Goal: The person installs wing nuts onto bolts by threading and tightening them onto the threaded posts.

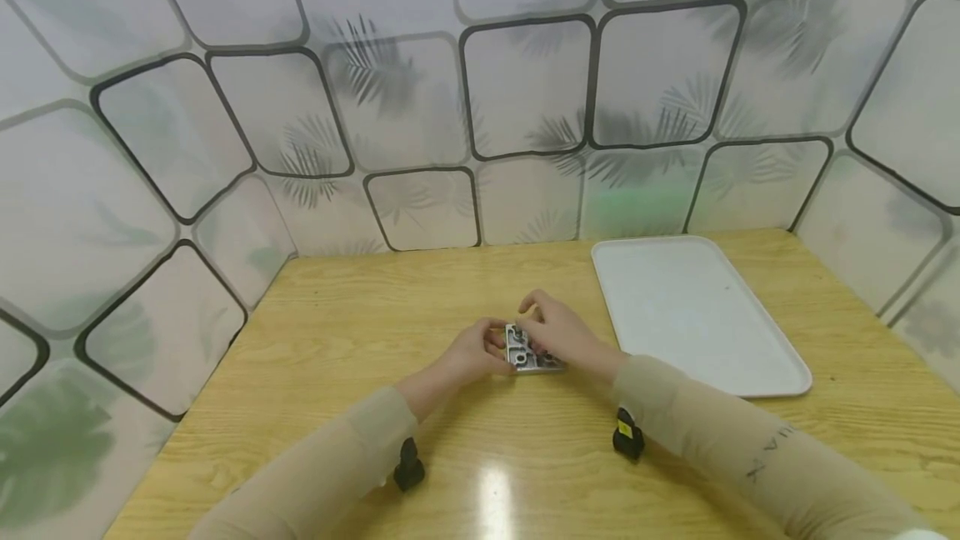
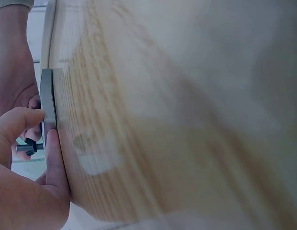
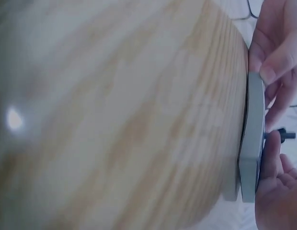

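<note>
A rectangular silver metal plate [image 1: 523, 362] with raised walls and round bosses lies on the wooden table. My left hand [image 1: 474, 352] holds it at the left, the thumb along the near side and another finger on top in the left wrist view. A bolt with a dark collar [image 2: 29, 147] stands up from the plate. My right hand [image 1: 557, 330] bends over the plate's right part, its fingers close around the bolt area. In the right wrist view, a digit of that right hand [image 3: 282, 199] lies beside the bolt [image 3: 283, 135]. Whether it pinches anything is hidden.
A white tray [image 1: 690, 315] lies on the table [image 1: 360, 307] to the right, beyond my right forearm. Patterned curtains [image 1: 420, 107] close in the back and both sides. Dark wrist-camera mounts [image 1: 408, 467] hang under the sleeves.
</note>
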`<state>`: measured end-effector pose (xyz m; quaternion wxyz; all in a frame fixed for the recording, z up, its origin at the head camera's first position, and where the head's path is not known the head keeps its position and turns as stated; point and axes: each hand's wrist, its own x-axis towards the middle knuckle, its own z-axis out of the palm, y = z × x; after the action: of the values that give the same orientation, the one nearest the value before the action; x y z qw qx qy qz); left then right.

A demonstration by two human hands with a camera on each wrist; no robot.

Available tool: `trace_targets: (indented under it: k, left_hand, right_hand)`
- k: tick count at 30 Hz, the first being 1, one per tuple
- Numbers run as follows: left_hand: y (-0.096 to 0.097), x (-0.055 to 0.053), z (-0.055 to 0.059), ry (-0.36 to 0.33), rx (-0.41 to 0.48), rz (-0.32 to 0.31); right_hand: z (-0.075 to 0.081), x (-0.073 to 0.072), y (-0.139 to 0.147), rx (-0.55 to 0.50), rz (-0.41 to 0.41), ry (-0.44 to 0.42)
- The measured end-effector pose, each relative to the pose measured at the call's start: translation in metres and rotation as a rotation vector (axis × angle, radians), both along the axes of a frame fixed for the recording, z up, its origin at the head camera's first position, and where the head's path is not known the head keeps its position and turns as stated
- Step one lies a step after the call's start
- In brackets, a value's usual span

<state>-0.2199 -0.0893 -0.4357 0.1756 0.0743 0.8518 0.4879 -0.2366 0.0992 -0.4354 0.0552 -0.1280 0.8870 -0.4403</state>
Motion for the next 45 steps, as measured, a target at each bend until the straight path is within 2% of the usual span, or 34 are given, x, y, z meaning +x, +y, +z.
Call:
trace_targets:
  k: [2,5,15,22,38,45]
  left_hand:
    - [0.0002,0.0004,0.0004,0.001,-0.003,0.001]
    - [0.0006,0.0009,0.0008,-0.002,0.002,0.002]
    - [0.0008,0.0017,0.0017,-0.015,0.018,0.008]
    - [-0.0004,0.0006,0.0009,-0.027,0.031,0.003]
    - [0.0006,0.0022,0.0035,-0.001,0.017,0.001]
    - [0.0016,0.0022,0.0025,0.001,0.019,0.007]
  right_hand:
    - [-0.0014,-0.0015,0.003,-0.062,0.02,-0.025]
    - [-0.0027,-0.0029,0.0055,-0.095,0.037,-0.035]
    - [-0.0052,-0.0053,0.008,-0.042,0.089,0.017]
    - [-0.0048,-0.0048,0.0069,0.009,0.074,0.017]
    - [-0.0042,-0.0062,0.0066,0.027,0.068,0.009]
    - [-0.0067,-0.0074,0.0064,0.034,0.071,0.044]
